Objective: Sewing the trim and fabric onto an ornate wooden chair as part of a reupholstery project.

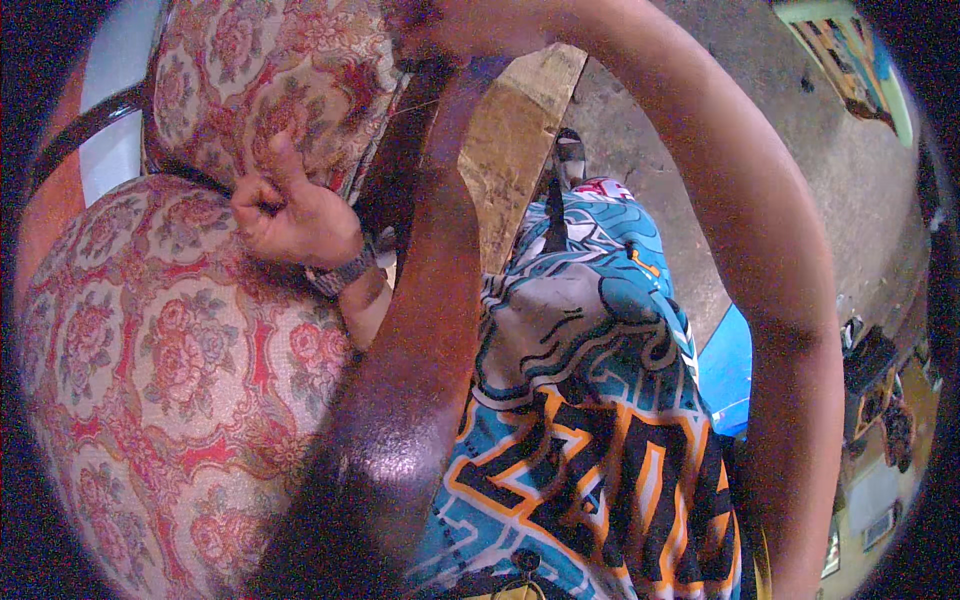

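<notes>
My left hand (290,215), with a watch on its wrist, is closed with the thumb raised, against floral upholstery between an upper padded section (235,60) and a larger lower cushion (160,350). What its curled fingers hold, if anything, is hidden. My right hand (435,30) reaches to the edge of the upper section at the top; its fingers are dark and too unclear to read. A dark, glossy wooden armrest (420,330) curves below it, with raw wood (515,110) beside it.
My lap in patterned blue clothing (560,460) is against the armrest. Concrete floor (700,200) lies to the right, with a blue object (725,370), a board of coloured strips (840,60) and dark clutter (880,390). A curved dark bar (85,135) shows at far left.
</notes>
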A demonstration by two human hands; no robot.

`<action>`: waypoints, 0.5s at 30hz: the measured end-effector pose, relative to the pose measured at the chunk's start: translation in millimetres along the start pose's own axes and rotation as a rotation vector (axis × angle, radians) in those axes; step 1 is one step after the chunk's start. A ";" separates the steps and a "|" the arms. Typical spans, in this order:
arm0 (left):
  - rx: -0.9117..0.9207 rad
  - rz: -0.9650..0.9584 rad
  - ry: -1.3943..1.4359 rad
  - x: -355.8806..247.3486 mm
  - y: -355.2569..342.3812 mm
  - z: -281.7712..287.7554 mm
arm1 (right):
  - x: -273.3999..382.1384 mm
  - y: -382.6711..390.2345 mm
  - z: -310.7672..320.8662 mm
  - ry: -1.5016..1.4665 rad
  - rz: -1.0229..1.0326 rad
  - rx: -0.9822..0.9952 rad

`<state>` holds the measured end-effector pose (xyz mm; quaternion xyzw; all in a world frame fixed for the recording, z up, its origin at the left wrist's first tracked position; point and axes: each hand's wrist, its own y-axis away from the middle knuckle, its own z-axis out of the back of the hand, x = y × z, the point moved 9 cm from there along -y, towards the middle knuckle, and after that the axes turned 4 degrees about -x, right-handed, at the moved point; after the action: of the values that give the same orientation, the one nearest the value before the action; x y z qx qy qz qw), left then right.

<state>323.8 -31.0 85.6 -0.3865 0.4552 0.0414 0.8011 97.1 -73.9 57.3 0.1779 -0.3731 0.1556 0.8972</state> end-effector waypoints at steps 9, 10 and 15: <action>0.400 -0.279 0.243 -56.8 30.5 -7.5 | 0.4 -21.9 -18.4 0.593 0.227 -0.092; 0.496 -0.319 0.306 -65.3 35.0 -9.9 | 1.0 -22.4 -17.8 0.598 0.229 -0.092; 0.867 -0.415 0.337 -85.5 49.3 -35.5 | -5.9 -14.4 -5.9 0.386 0.058 -0.130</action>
<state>228.7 4.5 111.8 -0.1022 0.4670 -0.3740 0.7947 102.7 -85.0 46.2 0.0757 -0.2082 0.1881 0.9568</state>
